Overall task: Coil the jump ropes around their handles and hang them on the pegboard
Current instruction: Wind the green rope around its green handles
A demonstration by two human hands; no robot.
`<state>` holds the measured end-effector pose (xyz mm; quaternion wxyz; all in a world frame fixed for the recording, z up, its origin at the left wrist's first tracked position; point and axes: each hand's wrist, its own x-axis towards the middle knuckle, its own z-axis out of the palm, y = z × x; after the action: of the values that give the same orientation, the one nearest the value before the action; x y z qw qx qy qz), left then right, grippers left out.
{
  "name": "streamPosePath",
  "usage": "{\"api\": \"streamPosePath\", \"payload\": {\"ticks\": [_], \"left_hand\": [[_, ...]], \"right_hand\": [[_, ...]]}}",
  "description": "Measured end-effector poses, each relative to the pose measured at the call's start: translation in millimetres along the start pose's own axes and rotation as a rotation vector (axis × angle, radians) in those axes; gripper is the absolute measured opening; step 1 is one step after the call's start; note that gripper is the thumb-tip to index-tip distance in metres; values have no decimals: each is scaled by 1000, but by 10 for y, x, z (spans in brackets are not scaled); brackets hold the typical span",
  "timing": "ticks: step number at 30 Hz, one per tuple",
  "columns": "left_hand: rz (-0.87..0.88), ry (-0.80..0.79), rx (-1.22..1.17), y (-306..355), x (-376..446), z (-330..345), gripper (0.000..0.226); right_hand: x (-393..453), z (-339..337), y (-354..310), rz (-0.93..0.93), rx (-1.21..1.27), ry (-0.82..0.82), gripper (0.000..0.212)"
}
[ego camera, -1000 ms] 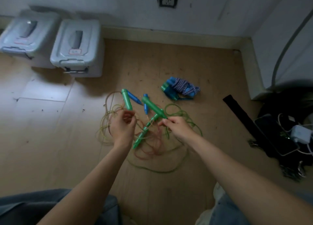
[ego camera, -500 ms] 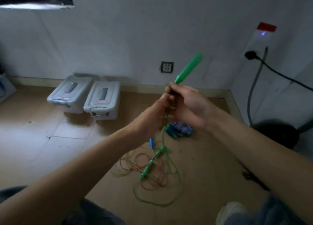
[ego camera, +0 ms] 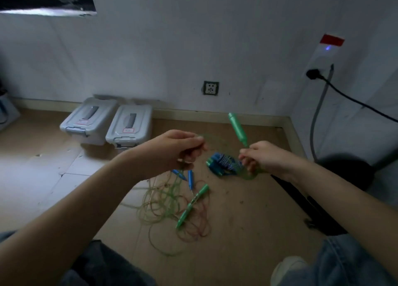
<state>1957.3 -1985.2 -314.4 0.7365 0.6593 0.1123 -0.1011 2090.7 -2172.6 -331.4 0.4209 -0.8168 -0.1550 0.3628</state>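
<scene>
The right hand [ego camera: 261, 156] grips the narrow end of a green handle [ego camera: 237, 129], fingers curled, a small loop of green rope [ego camera: 247, 173] hanging below. The left hand [ego camera: 178, 150] pinches the same rope, raised above the tangle [ego camera: 170, 201] on the floor [ego camera: 247, 210] (other handles lie in it). Keep the rope taut and lay turns side by side, letting slack feed without dragging the tangle.

Dim room: white wall [ego camera: 193, 38], wall socket [ego camera: 211, 88], brown floor [ego camera: 247, 221], two grey lidded bins [ego camera: 107, 122] against baseboard.
</scene>
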Motion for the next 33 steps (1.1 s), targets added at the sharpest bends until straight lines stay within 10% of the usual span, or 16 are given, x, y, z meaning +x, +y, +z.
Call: {"api": "streamPosePath", "payload": {"ticks": [11, 18, 25, 28, 31, 33], "left_hand": [[255, 70, -547, 271, 84, 256, 29], [301, 118, -581, 261, 32, 271, 25], [424, 268, -739, 397, -6, 71, 22], [337, 333, -553, 292, 42, 52, 31], [78, 53, -209, 66, 59, 212, 67], [22, -132, -97, -27, 30, 311, 52]], "right_hand": [[-180, 195, -164, -231, 551, -685, 49], [-302, 212, -295, -314, 257, -429, 78], [-291, 310, -231, -369, -420, -262, 20], [-307, 240, -206, -258, -152, -420, 25], [-306, 211, -272, -279, 227, -429, 28], [-301, 167, -323, -323, 320, -399, 30]]}}
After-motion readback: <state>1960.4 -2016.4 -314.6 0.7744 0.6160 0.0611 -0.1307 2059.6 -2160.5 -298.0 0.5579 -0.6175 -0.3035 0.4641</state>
